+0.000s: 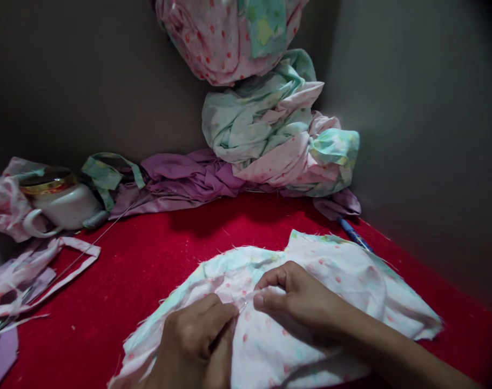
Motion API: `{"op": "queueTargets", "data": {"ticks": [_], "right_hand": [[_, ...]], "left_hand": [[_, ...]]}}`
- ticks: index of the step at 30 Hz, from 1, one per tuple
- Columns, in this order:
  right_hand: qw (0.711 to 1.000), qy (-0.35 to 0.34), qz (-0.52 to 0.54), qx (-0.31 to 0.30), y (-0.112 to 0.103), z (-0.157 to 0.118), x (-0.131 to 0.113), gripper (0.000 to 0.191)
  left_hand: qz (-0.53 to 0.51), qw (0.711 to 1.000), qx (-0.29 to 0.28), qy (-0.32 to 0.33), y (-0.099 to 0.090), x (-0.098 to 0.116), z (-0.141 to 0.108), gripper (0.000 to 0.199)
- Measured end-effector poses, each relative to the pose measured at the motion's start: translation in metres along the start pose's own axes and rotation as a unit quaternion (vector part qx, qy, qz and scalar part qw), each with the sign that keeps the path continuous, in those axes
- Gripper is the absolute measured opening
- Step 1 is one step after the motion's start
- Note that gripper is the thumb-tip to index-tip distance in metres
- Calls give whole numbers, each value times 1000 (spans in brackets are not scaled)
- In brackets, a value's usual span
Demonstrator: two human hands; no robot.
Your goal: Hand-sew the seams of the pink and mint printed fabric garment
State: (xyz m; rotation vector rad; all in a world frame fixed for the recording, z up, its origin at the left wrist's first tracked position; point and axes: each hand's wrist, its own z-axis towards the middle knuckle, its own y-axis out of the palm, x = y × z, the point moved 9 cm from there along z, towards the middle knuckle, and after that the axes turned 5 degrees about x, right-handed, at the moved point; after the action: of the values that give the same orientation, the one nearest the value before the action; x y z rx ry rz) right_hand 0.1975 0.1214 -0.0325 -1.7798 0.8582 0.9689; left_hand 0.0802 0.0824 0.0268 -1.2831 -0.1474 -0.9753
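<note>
Where the two hands meet at the lower centre of the frame, both pinch the same fold of the printed fabric piece, which lies flat on the red tabletop. The left hand sits lower and to the left, its fingers curled shut with thumb and forefinger pressed on the cloth. The right hand enters from the lower right, its fingertips closed on the same fold directly opposite, so the two grips nearly touch. A thin bright object shows between the fingertips; whether it is a needle or a pin cannot be determined. The fabric piece extends mainly toward the right of the frame, its long axis running from lower left to right, so most of the loose cloth lies on the right hand's side. At the upper centre, a heap of bundled fabric rests against the wall, with purple cloth beneath it. A white jar stands at the left, fabric strips lie below it, and a blue pen lies at the right, just beyond the cloth edge.
</note>
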Motion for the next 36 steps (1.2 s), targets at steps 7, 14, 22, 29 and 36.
{"op": "queueTargets", "data": {"ticks": [7, 14, 22, 29, 36], "right_hand": [[1000, 8, 3, 8, -1, 0, 0, 15], [1000, 7, 14, 5, 0, -1, -4, 15], [999, -13, 29, 4, 0, -1, -6, 14], [999, -6, 35, 4, 2, 0, -5, 13], [1000, -9, 11, 21, 0, 1, -4, 14]], "left_hand": [[5, 1000, 5, 0, 0, -1, 0, 29], [-2, 1000, 15, -6, -2, -3, -1, 26], [-41, 996, -5, -82, 1, -14, 1, 23], [-115, 982, -7, -151, 7, -33, -2, 25], [-216, 962, -27, -165, 13, -38, -1, 23]]}}
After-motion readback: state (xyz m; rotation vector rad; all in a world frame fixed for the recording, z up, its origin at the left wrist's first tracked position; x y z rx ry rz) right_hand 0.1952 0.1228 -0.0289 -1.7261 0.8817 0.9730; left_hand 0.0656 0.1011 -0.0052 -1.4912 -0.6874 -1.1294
